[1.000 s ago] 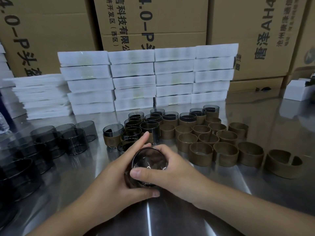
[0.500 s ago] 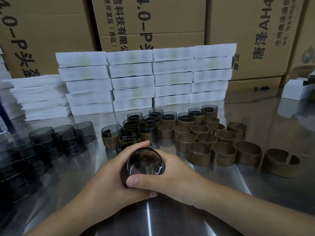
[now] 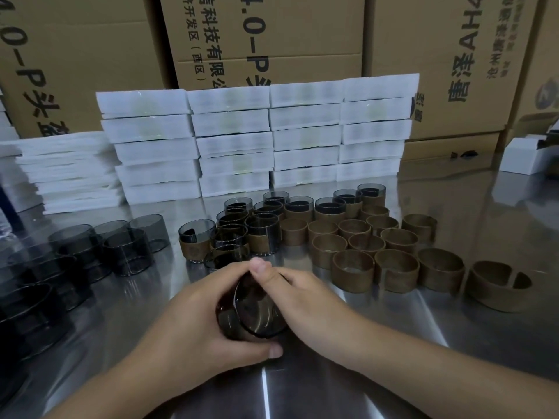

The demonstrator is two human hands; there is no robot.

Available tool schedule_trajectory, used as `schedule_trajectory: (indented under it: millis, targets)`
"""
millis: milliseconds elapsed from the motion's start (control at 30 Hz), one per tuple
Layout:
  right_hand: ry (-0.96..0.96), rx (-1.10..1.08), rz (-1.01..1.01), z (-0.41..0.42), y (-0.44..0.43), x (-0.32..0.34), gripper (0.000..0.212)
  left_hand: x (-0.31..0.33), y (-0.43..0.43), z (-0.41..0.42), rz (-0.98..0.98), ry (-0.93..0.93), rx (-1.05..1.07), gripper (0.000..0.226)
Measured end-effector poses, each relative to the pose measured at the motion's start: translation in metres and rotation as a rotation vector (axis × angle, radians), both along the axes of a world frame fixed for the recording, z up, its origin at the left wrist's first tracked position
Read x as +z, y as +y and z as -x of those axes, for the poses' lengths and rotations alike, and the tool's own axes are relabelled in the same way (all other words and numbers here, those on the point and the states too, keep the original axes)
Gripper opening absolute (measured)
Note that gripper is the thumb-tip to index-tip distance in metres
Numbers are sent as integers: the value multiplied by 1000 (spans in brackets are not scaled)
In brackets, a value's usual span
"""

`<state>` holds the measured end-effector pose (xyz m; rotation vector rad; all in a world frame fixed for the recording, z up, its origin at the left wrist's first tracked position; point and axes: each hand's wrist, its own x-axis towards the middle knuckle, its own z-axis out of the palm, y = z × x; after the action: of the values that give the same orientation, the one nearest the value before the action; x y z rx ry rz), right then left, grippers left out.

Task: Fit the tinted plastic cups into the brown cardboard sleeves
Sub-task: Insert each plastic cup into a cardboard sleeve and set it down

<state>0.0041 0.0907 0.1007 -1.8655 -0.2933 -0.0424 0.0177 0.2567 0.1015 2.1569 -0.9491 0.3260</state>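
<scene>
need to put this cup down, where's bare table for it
Bare steel table lies right of the empty brown cardboard sleeves, up to the small white box, and in a strip between the unsleeved tinted plastic cups and the sleeved cups. Centre is crowded.

Glossy smoked plastic cups (image 3: 130, 251); matt brown cardboard sleeves (image 3: 353, 268); the bench (image 3: 499, 213) is polished, reflective metal.
</scene>
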Motion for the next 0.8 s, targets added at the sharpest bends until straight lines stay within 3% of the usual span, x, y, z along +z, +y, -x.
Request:
schedule_trajectory:
  millis: [167,467,667,800]
  targets:
    - [-22,-36,-22,-3,-1,-1,50,-3,-3,-1,126,25,-10,73]
    - [66,-189,-138,-12,-10,4,35,-8,-32,-9,263,310,-36,68]
    - [160,-275,-413,-14,-11,12,51,0,-42,-14,390,350,48,58]
    - [160,-265,-538,-17,-12,8,44,-4,-46,-14,521,346,82,57]
